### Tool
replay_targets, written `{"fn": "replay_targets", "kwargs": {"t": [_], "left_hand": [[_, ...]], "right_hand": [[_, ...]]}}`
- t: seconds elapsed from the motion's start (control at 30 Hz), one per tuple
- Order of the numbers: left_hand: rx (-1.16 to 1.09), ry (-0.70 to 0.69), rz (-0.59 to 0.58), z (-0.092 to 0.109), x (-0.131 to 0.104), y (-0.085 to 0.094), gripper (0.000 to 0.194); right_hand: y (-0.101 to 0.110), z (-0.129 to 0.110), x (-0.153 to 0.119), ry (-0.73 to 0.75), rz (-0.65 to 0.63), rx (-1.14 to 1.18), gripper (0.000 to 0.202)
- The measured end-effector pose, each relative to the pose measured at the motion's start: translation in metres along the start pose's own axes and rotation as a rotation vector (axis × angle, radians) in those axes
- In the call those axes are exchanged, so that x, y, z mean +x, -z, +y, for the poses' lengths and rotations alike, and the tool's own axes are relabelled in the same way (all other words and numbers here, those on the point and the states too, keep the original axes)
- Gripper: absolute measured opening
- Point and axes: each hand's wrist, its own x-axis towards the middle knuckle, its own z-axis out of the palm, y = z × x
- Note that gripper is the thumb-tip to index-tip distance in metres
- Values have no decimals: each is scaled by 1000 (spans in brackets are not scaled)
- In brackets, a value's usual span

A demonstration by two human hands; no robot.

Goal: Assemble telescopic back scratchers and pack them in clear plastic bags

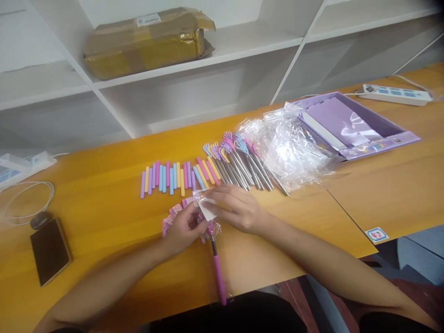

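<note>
Near the table's front edge, a back scratcher with a pink handle (219,280) points down toward me, its head end in a clear plastic bag (198,196). My left hand (185,226) is closed around the bag and the scratcher's upper end. My right hand (239,208) has its fingers closed on the bag's top, beside a small white card (207,209). The scratcher's head is mostly hidden by the hands. Several pink printed cards (169,219) lie partly behind my left hand. Beyond, coloured handle sleeves (162,179) lie in a row, with metal-rod back scratchers (239,164) to their right.
Empty clear bags (291,143) are heaped beside an open purple box (378,145). A phone (51,252) and a cable (50,185) lie at left. Power strips (395,94) stand at both sides. A cardboard parcel (149,46) rests on the white shelf (243,46).
</note>
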Motion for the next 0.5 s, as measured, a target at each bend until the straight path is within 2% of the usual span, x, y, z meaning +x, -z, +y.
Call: {"fn": "replay_targets", "kwargs": {"t": [0.3,0.4,0.5], "left_hand": [[184,-57,-10,1,-2,0,42],[172,-80,-34,2,-2,0,40],[154,-98,7,2,-2,1,44]], "right_hand": [[-5,1,-6,-43,-85,165,65],[-6,4,-7,-86,-78,198,62],[-3,9,-5,-91,-35,202,54]]}}
